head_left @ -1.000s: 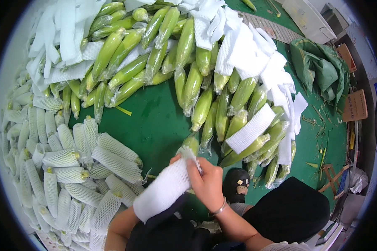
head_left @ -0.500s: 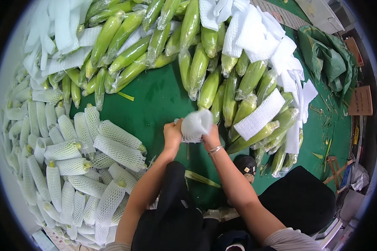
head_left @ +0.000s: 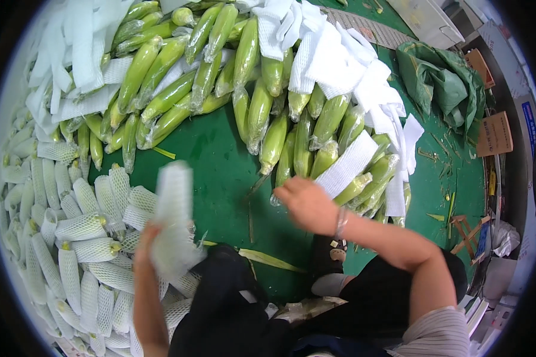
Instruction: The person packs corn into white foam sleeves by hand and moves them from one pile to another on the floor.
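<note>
My left hand [head_left: 147,243] is wrapped round an ear of corn in a white foam net sleeve [head_left: 175,220], held upright and blurred by motion, at the edge of the pile of sleeved corn [head_left: 89,229] on the left. My right hand [head_left: 308,205], a bracelet at its wrist, reaches to the near edge of the plastic-wrapped green corn [head_left: 304,143]. Its fingers curl down, and what they hold, if anything, is hidden beneath them. Just beyond it a flat white foam sleeve [head_left: 348,163] lies across the wrapped corn.
Stacks of flat foam sleeves lie on the corn at far left [head_left: 86,53] and far right [head_left: 339,65]. Loose husk strips [head_left: 271,260] lie on the green floor [head_left: 208,154]. A crumpled green sack [head_left: 443,83] and a cardboard box [head_left: 494,134] stand at right.
Both hands were together at the middle on the white foam sleeve. They have parted: the left carried the sleeved corn left, the right moved to the wrapped corn. The view shifted slightly.
</note>
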Tool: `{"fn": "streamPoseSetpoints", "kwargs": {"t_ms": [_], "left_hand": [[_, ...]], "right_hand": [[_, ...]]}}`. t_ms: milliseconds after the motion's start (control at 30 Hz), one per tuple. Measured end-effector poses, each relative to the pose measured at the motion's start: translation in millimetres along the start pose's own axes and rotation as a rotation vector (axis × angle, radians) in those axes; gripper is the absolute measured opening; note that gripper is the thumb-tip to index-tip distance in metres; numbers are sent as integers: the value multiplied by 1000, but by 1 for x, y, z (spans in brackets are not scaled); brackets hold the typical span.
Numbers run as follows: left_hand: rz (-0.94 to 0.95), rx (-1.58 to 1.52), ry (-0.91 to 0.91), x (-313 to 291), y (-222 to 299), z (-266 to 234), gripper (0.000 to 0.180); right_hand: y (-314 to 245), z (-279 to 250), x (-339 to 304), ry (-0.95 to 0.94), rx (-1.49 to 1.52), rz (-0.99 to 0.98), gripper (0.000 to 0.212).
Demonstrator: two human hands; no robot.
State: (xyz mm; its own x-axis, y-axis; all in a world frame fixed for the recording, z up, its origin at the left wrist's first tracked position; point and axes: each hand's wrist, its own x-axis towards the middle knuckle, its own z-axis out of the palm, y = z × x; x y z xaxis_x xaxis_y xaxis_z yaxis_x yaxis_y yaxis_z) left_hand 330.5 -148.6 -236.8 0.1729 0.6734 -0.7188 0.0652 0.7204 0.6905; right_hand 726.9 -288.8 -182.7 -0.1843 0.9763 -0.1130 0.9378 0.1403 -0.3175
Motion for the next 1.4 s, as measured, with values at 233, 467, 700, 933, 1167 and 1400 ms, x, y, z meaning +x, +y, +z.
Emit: {"fn": "streamPoseSetpoints", "kwargs": {"t_ms": [233, 467, 700, 933, 1167, 1400], "left_hand": [[432, 1216, 331, -169, 117, -158, 72], [679, 278, -426, 14, 71, 141, 31], [420, 23, -448, 87, 1, 241, 21], [301, -68, -498, 106, -11, 306, 17], [458, -347, -409, 157, 11, 356, 13], [1440, 808, -97, 190, -27, 325, 23]], "right_hand": [[51, -22, -15, -231, -277, -338, 26], [-14, 19, 89, 285, 1721, 260, 24], [-1, 89, 107, 732, 1150, 582, 12], [40, 101, 96, 958, 1096, 735, 8], [55, 107, 109, 1212, 1829, 647, 13], [57, 129, 110, 991, 2410, 666, 33]]}}
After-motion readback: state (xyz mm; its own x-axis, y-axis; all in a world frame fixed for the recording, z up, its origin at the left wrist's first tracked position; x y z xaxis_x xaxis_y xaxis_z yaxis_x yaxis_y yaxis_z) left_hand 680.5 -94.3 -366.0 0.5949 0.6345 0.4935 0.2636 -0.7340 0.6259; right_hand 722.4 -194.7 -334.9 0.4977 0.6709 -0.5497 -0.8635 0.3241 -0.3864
